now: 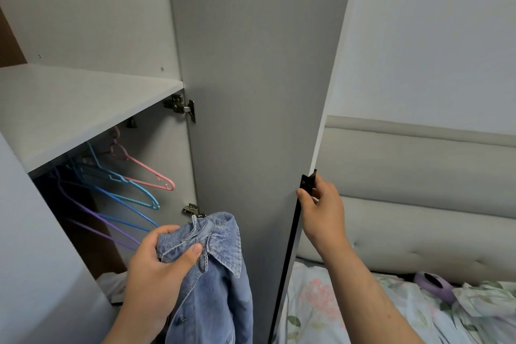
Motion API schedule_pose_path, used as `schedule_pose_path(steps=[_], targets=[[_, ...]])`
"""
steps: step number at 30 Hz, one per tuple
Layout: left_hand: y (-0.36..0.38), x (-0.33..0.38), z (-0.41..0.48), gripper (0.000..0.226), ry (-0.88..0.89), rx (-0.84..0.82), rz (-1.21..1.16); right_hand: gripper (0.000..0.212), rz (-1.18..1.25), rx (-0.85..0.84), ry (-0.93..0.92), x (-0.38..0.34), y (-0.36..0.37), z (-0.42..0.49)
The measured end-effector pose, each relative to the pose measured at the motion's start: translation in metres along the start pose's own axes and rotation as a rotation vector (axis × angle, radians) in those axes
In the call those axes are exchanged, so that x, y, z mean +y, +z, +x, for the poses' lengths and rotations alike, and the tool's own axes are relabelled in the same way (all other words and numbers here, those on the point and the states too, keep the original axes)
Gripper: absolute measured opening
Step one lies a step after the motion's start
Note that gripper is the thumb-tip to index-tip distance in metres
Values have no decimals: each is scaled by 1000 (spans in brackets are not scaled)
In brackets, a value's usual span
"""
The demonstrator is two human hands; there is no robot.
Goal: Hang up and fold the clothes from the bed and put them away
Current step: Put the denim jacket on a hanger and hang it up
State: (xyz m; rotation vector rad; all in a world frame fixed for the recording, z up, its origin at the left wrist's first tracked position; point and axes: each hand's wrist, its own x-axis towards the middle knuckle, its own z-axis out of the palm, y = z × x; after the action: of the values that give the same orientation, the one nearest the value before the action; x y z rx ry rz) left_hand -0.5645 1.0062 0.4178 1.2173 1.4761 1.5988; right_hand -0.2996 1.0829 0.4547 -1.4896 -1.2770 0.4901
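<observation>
A blue denim jacket (217,282) hangs from my left hand (156,268), which grips it at the collar in front of the open wardrobe. My right hand (321,209) holds the black handle (308,184) on the edge of the grey wardrobe door (251,92), which stands wide open. Inside, under a shelf (69,109), several empty hangers hang on a rail: a pink hanger (145,169), a light blue hanger (131,187) and purple hangers (92,220). The rail itself is hidden by the shelf.
The bed (321,301) with floral bedding lies to the right, below a padded grey headboard (418,190). A purple object (432,286) rests on the bedding. Something white (111,285) lies at the wardrobe bottom. The wardrobe's left panel (33,260) is close by.
</observation>
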Motion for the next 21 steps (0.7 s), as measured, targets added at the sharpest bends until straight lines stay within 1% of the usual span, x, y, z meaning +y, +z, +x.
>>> schedule_pose_path(steps=[2, 3, 4, 5, 6, 7, 8, 9, 10, 12, 13, 16, 19, 20, 21], targets=[[3, 1, 0, 46, 0, -8, -7, 31, 21, 7, 20, -2, 2, -2], [4, 1, 1, 46, -3, -3, -10, 39, 30, 41, 31, -3, 3, -6], [4, 2, 1, 46, -5, 3, -10, 48, 30, 108, 32, -5, 5, -10], [3, 3, 2, 45, -8, 9, -14, 51, 12, 204, -9, -8, 7, -16], [2, 1, 2, 44, -11, 20, -13, 48, -28, 302, -102, -13, 10, -24], [0, 0, 3, 42, -13, 28, -11, 41, -66, 350, -226, -17, 16, -33], [-2, -2, 3, 39, -17, 40, -1, 34, -86, 330, -342, -20, 24, -42], [-4, -4, 3, 36, -31, 60, -11, 29, -74, 236, -433, -22, 35, -50], [-7, -7, 3, 34, -49, 81, -12, 24, -40, 94, -475, -25, 47, -56], [-13, -14, 3, 33, -81, 124, 7, 16, 50, -194, -420, -30, 74, -62], [-16, -19, 2, 34, -92, 138, 23, 15, 80, -286, -366, -31, 88, -61], [-24, -41, 4, 38, -99, 192, 70, 16, 141, -433, -200, -32, 133, -49], [-23, -63, 6, 44, -104, 243, 183, 12, 192, -603, -92, -29, 184, -36], [-23, -72, 6, 44, -134, 243, 205, 12, 193, -650, -71, -28, 201, -34], [-25, -83, 10, 45, -199, 277, 165, 14, 188, -699, -58, -27, 217, -32]])
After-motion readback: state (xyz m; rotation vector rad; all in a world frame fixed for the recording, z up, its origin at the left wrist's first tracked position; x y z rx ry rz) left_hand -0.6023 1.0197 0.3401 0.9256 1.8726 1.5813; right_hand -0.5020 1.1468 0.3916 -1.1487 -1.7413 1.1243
